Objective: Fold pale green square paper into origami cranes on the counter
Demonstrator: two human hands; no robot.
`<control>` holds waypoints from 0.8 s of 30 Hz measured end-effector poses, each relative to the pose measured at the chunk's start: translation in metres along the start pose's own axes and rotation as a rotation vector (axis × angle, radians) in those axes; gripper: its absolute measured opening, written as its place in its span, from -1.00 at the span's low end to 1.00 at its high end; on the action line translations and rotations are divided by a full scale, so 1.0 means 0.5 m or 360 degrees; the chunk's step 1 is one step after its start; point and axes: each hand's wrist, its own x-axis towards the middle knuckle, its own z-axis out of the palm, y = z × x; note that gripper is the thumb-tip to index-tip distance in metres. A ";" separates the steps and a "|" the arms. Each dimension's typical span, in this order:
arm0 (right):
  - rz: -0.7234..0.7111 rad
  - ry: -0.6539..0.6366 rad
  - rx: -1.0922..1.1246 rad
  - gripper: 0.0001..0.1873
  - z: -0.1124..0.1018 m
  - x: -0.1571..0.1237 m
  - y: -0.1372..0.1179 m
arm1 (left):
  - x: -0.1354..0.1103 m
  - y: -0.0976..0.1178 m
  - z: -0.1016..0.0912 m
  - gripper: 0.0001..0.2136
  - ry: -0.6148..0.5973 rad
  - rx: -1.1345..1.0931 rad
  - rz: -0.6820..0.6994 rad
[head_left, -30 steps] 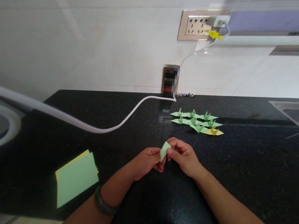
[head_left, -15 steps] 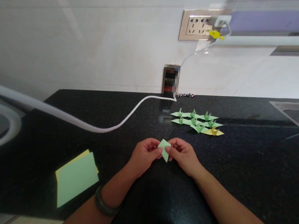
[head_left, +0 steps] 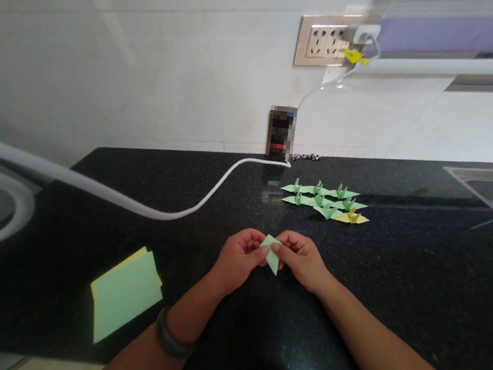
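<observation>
Between my two hands is a small folded piece of light green paper [head_left: 272, 261], shaped like a narrow diamond. My left hand [head_left: 240, 258] pinches its left edge, thumb on top and fingers curled behind. On the opposite edge my right hand [head_left: 303, 258] pinches it the same way, its thumb lying across the upper part. Just beyond the hands stand several folded paper cranes in rows, most of them green [head_left: 319, 200], with one yellow crane [head_left: 352, 217] at the near right. Parts of the fingers behind the paper are hidden.
A stack of green and yellow paper sheets [head_left: 129, 297] lies left of my forearm on the black countertop [head_left: 192, 345]. A white cable [head_left: 167, 215] runs across the left side. A blurred-out device [head_left: 281, 132] leans on the wall. A sink edge [head_left: 486, 194] shows at right.
The folded paper has shifted slightly down toward me between the fingertips, its lower point now further out. Both hands stay in nearly the same place.
</observation>
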 end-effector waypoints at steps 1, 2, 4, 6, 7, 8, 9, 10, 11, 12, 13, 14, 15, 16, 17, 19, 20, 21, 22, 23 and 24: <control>0.0000 0.0002 -0.0009 -0.81 0.000 0.000 0.000 | 0.000 -0.001 -0.001 -0.85 -0.0003 0.0009 0.0007; 0.0001 0.0005 -0.0017 -0.81 -0.001 0.000 -0.001 | 0.000 -0.001 -0.001 -0.86 -0.0001 0.0018 0.0014; 0.0007 0.0011 -0.0024 -0.81 0.000 0.001 -0.002 | 0.000 -0.002 -0.002 -0.86 0.0010 0.0039 0.0028; 0.0012 0.0005 -0.0015 -0.83 0.001 0.000 -0.002 | 0.000 -0.002 -0.002 -0.87 0.0019 0.0045 0.0031; 0.0010 -0.0003 -0.0002 -0.84 0.003 0.000 -0.003 | 0.000 -0.001 -0.002 -0.87 0.0024 0.0046 0.0029; 0.0005 -0.0008 0.0016 -0.85 0.004 0.000 -0.003 | 0.000 0.000 -0.002 -0.87 0.0029 0.0044 0.0025; 0.0001 -0.0012 0.0036 -0.86 0.006 0.000 -0.003 | -0.001 0.002 -0.002 -0.87 0.0037 0.0041 0.0021; -0.0005 -0.0010 0.0057 -0.86 0.007 0.000 -0.003 | -0.001 0.003 -0.001 -0.88 0.0045 0.0038 0.0021; -0.0012 -0.0003 0.0073 -0.87 0.009 0.000 -0.004 | -0.001 0.004 -0.001 -0.89 0.0052 0.0040 0.0025; -0.0018 0.0005 0.0078 -0.87 0.010 -0.001 -0.004 | -0.001 0.005 -0.001 -0.90 0.0059 0.0052 0.0033; -0.0026 0.0011 0.0075 -0.89 0.010 -0.001 -0.005 | -0.001 0.005 -0.001 -0.92 0.0065 0.0072 0.0042; -0.0034 0.0012 0.0065 -0.91 0.011 -0.001 -0.005 | -0.002 0.005 -0.001 -0.94 0.0070 0.0098 0.0053; -0.0043 0.0009 0.0054 -0.93 0.010 -0.001 -0.005 | -0.002 0.004 -0.001 -0.96 0.0075 0.0127 0.0062; -0.0052 0.0004 0.0044 -0.95 0.010 -0.001 -0.005 | -0.002 0.003 -0.002 -0.97 0.0081 0.0152 0.0067; -0.0060 -0.0004 0.0039 -0.97 0.009 -0.001 -0.004 | -0.002 0.003 -0.002 -0.97 0.0086 0.0169 0.0065; -0.0078 0.0001 0.0029 -0.98 0.007 -0.001 -0.002 | -0.001 0.001 -0.002 -0.98 0.0078 0.0166 0.0051; -0.0088 0.0014 0.0018 -0.99 0.006 0.000 0.000 | 0.000 0.000 -0.002 -0.97 0.0069 0.0148 0.0042; -0.0099 0.0034 -0.0002 -0.98 0.005 0.000 0.002 | 0.000 0.000 -0.002 -0.95 0.0057 0.0121 0.0026; -0.0116 0.0061 -0.0032 -0.98 0.004 0.000 0.004 | 0.001 0.000 -0.001 -0.91 0.0048 0.0087 0.0000; -0.0137 0.0091 -0.0072 -0.97 0.003 0.000 0.006 | 0.002 0.001 -0.001 -0.87 0.0043 0.0056 -0.0036; -0.0166 0.0119 -0.0119 -0.96 0.002 0.000 0.008 | 0.002 0.001 0.000 -0.84 0.0041 0.0036 -0.0082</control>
